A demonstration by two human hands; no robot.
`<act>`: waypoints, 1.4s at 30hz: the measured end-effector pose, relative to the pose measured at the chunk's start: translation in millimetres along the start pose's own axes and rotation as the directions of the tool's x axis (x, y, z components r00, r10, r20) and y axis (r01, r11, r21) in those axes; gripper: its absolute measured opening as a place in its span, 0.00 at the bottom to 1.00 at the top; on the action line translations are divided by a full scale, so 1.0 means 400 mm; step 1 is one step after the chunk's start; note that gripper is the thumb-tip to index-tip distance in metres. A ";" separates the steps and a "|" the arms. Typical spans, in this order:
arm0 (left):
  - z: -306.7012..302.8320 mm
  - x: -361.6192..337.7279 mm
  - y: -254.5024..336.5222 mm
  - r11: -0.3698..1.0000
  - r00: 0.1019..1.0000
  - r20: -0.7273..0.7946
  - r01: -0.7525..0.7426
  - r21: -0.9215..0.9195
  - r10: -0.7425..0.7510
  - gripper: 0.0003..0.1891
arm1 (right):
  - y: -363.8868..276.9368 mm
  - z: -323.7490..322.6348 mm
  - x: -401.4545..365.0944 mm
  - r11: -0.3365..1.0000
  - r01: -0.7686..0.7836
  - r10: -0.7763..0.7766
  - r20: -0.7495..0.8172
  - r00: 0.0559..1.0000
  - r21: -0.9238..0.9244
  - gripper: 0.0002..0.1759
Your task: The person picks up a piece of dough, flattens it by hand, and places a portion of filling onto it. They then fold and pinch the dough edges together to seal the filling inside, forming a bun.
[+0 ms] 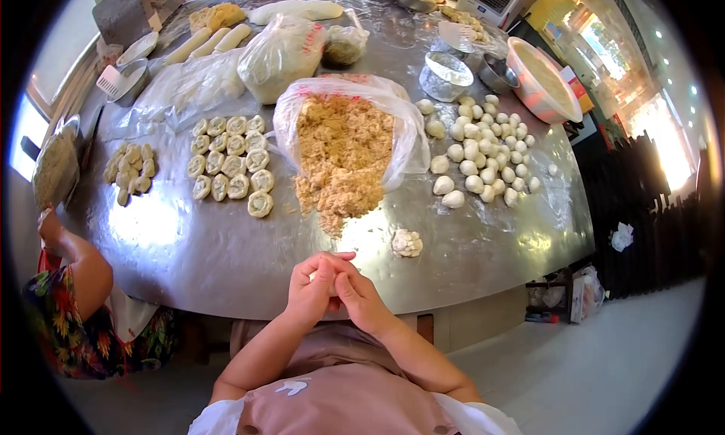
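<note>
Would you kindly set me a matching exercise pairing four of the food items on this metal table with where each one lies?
Things:
1. clear plastic bag of brown crumbly filling
2. small white round dough balls
3. pale flattened dough rounds
4. single white pleated dough piece

Places:
A. alone, nearest the right hand
B. clustered right of the bag
C. in the middle, mouth open toward the person
D. in rows left of the bag

Pairs: 1-C, 2-B, 3-D, 4-A.
</note>
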State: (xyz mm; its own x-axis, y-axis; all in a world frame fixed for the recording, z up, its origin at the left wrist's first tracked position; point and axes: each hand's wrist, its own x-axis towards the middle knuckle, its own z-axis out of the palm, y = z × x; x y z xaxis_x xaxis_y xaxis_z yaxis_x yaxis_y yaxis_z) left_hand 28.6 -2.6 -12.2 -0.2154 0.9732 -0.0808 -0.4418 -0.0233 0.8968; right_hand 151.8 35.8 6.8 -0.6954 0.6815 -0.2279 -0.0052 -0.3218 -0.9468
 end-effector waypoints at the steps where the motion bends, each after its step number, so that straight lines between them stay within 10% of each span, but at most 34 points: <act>1: 0.004 -0.003 0.005 0.998 0.998 -0.024 0.055 -0.021 -0.056 0.18 | -0.006 -0.009 -0.003 0.999 -0.029 0.029 0.001 1.000 0.017 0.24; 7: -0.064 0.025 0.025 0.974 0.945 -0.308 -0.044 0.221 0.112 0.20 | -0.102 -0.285 0.014 0.954 -0.073 0.173 -0.334 0.927 0.290 0.27; 11: -0.214 0.046 0.011 0.851 0.783 -0.569 0.102 0.515 0.251 0.22 | -0.226 -0.591 0.019 0.915 0.286 0.013 -0.731 0.682 0.283 0.27; 17: -0.293 0.068 -0.028 0.475 0.685 -0.526 0.289 0.831 0.504 0.27 | -0.309 -0.777 0.015 0.873 0.487 -0.250 -0.834 0.492 0.026 0.37; 24: -0.237 0.161 0.003 0.340 0.683 -0.566 0.453 0.824 0.463 0.26 | -0.155 -0.522 0.071 0.935 0.329 -0.131 -0.738 0.662 0.130 0.12; 31: -0.244 0.195 -0.016 0.455 0.663 -0.489 0.242 0.857 0.568 0.15 | -0.046 -0.228 0.054 0.973 0.090 -0.184 -0.482 0.857 -0.212 0.16; 37: -0.221 0.143 -0.006 0.953 0.745 -0.625 -0.047 0.301 0.234 0.18 | -0.001 -0.163 0.087 0.454 0.108 -0.441 -0.118 0.890 -0.884 0.29; 38: -0.217 0.125 0.001 0.996 0.790 -0.608 -0.046 0.077 0.083 0.19 | -0.013 -0.151 0.094 0.609 -0.017 -0.240 -0.205 0.949 -0.793 0.33; 42: -0.203 0.063 0.042 0.908 0.919 -0.337 0.051 -0.417 -0.206 0.17 | -0.008 -0.090 0.162 0.336 0.168 -0.425 0.010 0.905 -0.927 0.32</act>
State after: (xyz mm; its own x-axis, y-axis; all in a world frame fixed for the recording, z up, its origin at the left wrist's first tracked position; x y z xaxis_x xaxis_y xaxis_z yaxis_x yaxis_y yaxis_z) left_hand -54.8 2.9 -34.3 -0.4005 0.8217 -0.4055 -0.7747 -0.0673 0.6288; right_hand 132.7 104.7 -13.2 -0.6343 0.7472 0.1982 0.5473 0.6152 -0.5674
